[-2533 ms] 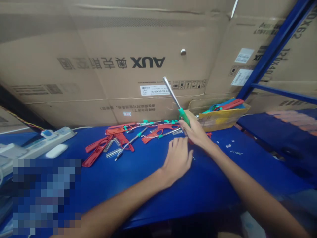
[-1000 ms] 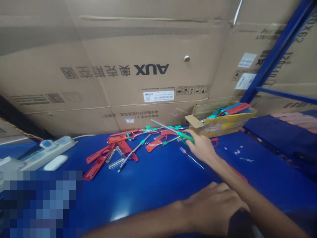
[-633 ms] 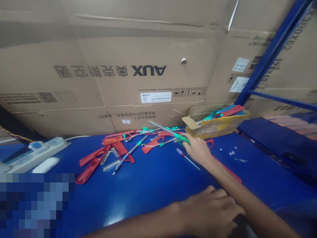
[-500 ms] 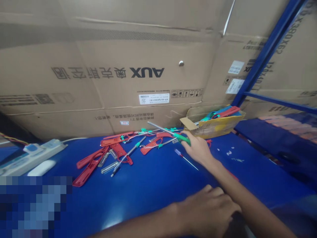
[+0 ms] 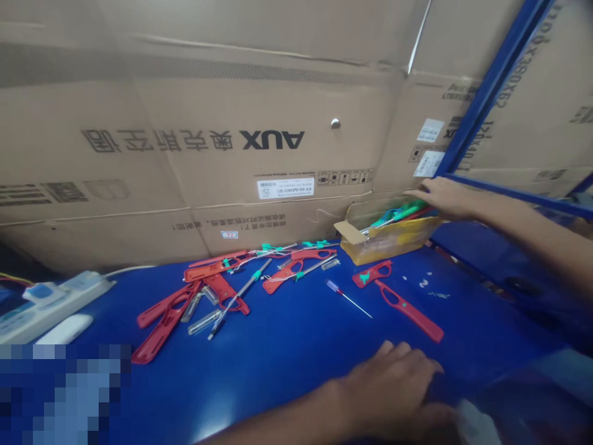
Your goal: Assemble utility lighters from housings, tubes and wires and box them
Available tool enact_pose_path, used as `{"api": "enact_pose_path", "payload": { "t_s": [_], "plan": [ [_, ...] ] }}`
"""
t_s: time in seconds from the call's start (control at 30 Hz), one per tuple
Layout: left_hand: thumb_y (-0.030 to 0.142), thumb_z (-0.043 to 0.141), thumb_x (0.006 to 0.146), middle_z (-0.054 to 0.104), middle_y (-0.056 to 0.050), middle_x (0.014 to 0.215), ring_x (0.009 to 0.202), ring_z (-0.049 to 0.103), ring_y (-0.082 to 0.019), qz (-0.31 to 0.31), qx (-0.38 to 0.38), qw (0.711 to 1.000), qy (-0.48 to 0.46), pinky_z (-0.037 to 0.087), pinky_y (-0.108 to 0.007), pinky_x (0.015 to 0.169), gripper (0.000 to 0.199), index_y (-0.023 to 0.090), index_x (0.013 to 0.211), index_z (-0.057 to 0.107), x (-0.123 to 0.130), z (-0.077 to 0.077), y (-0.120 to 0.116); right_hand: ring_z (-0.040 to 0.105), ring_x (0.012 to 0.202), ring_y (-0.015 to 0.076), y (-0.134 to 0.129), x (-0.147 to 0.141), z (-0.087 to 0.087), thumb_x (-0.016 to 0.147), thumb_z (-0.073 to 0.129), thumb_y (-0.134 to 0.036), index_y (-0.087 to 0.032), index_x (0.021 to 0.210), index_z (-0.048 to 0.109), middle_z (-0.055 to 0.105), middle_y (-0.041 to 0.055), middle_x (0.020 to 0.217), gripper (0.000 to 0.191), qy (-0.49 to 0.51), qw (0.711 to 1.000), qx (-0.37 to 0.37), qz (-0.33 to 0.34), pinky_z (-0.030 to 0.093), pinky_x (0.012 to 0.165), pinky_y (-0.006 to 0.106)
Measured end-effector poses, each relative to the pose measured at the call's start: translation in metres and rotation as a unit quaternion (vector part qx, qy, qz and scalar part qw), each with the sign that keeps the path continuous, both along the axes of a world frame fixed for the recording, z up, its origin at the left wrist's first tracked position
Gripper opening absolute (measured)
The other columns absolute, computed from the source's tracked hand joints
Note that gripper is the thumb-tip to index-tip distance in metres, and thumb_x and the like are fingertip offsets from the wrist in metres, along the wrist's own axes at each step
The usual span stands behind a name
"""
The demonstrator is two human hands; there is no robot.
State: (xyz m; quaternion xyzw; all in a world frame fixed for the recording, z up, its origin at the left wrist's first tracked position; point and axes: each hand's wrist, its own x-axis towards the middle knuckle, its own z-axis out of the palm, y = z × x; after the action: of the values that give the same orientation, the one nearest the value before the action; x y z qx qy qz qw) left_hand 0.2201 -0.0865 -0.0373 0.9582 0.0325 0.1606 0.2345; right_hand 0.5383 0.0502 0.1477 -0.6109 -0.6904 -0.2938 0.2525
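My right hand (image 5: 447, 196) is at the upper right, over the far end of an open cardboard box (image 5: 393, 243). Its fingers are closed on the handle end of a green long-nosed lighter (image 5: 408, 211), which lies across the box top among blue and red pieces. At the bottom, my left hand (image 5: 391, 389) is curled with knuckles up, and what its fingers hold, if anything, is hidden. A screwdriver (image 5: 341, 293) with a clear handle lies in front of the box. Two red lighter shell pieces (image 5: 410, 312) lie right of it.
Red lighter shells (image 5: 162, 327), metal tubes with wires (image 5: 238, 289) and clear fuel tanks (image 5: 204, 321) are scattered at the left on the blue table (image 5: 287, 364). A white power strip (image 5: 60, 303) stands far left. Big cartons (image 5: 185, 185) wall the back; a blue post (image 5: 493, 86) rises at the right.
My right hand has moved right with the green lighter, from over the table to the box. Red shell pieces behind the arm are now uncovered. My left hand stays nearly in place.
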Motion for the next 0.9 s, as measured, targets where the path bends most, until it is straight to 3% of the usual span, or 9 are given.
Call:
{"api": "enact_pose_path", "payload": {
  "t_s": [0.07,0.13,0.23,0.3,0.4,0.57,0.67,0.73,0.9],
  "plan": [
    [0.063,0.041,0.102,0.069,-0.012,0.122,0.112,0.061,-0.025,-0.008,-0.002,1.0,-0.005,0.043,-0.039,0.099,0.061,0.012,0.135,0.051,-0.001,0.004,0.001,0.069,0.077,0.0136,0.007,-0.004,-0.005,0.087,0.06,-0.005,-0.01,0.102,0.078,0.076,0.0121,0.091,0.024,-0.032,0.993,-0.104,0.038,0.051,0.074,0.029],
    [0.06,0.042,0.103,0.071,-0.009,0.117,0.107,0.062,-0.023,-0.016,0.01,1.0,-0.019,0.041,-0.037,0.097,0.055,0.014,0.129,0.054,-0.004,0.01,0.004,0.07,0.103,0.0208,0.006,-0.009,-0.013,0.084,0.059,0.0,-0.008,0.123,0.07,0.073,0.0184,0.118,0.042,-0.057,0.982,-0.168,0.064,0.052,0.089,0.036],
    [0.05,0.038,0.107,0.074,-0.004,0.106,0.098,0.062,-0.019,-0.029,0.042,0.994,-0.093,0.036,-0.036,0.098,0.04,0.017,0.113,0.06,-0.016,0.026,0.016,0.051,0.138,0.0287,-0.01,-0.027,-0.034,0.086,0.05,0.002,-0.008,0.143,0.055,0.055,0.0221,0.147,0.058,-0.062,0.986,-0.131,0.083,0.039,0.113,0.051],
    [0.042,0.032,0.109,0.074,-0.004,0.101,0.095,0.062,-0.018,0.022,0.014,0.985,-0.172,0.035,-0.037,0.098,0.037,0.018,0.108,0.06,-0.029,0.036,0.03,0.042,0.146,0.0265,-0.022,-0.05,-0.054,0.091,0.038,0.001,-0.01,0.147,0.05,0.049,0.0191,0.153,0.058,-0.046,0.99,-0.06,0.12,0.035,0.118,0.052],
    [0.031,0.025,0.108,0.072,-0.006,0.101,0.095,0.061,-0.019,0.135,0.0,0.969,-0.208,0.037,-0.038,0.096,0.037,0.02,0.102,0.059,-0.058,0.045,0.059,0.044,0.145,0.0234,-0.028,-0.1,-0.086,0.088,0.035,0.001,-0.014,0.146,0.049,0.054,0.0158,0.15,0.062,-0.007,0.976,-0.024,0.215,0.038,0.12,0.049],
    [0.027,0.025,0.105,0.065,-0.006,0.089,0.085,0.058,-0.02,0.316,0.008,0.93,-0.19,0.044,-0.036,0.085,0.035,0.021,0.082,0.051,-0.12,0.041,0.108,0.059,0.13,0.0226,-0.004,-0.177,-0.131,0.084,0.038,0.002,-0.018,0.138,0.058,0.065,0.0126,0.136,0.061,-0.019,0.946,-0.109,0.305,0.051,0.11,0.045],
    [0.028,0.028,0.105,0.063,-0.009,0.106,0.101,0.056,-0.023,0.393,0.056,0.902,-0.167,0.043,-0.039,0.092,0.034,0.021,0.084,0.054,-0.156,0.04,0.127,0.066,0.12,0.0264,0.007,-0.192,-0.149,0.084,0.041,0.001,-0.012,0.135,0.06,0.069,0.0176,0.128,0.056,-0.019,0.941,-0.134,0.31,0.056,0.102,0.048],
    [0.029,0.025,0.107,0.064,-0.008,0.098,0.091,0.057,-0.024,0.457,0.115,0.873,-0.128,0.045,-0.04,0.087,0.038,0.02,0.092,0.058,-0.174,0.039,0.136,0.065,0.121,0.0291,0.005,-0.192,-0.156,0.087,0.042,-0.002,-0.011,0.135,0.061,0.069,0.0197,0.129,0.052,-0.017,0.939,-0.144,0.311,0.055,0.102,0.053],
    [0.029,0.033,0.104,0.066,-0.016,0.116,0.102,0.057,-0.032,0.568,0.272,0.775,-0.059,0.046,-0.046,0.089,0.032,0.017,0.104,0.062,-0.194,0.038,0.146,0.065,0.122,0.0277,-0.017,-0.194,-0.156,0.096,0.043,-0.009,-0.012,0.131,0.065,0.07,0.0185,0.127,0.041,-0.04,0.926,-0.176,0.331,0.052,0.104,0.049]
  ]
}}
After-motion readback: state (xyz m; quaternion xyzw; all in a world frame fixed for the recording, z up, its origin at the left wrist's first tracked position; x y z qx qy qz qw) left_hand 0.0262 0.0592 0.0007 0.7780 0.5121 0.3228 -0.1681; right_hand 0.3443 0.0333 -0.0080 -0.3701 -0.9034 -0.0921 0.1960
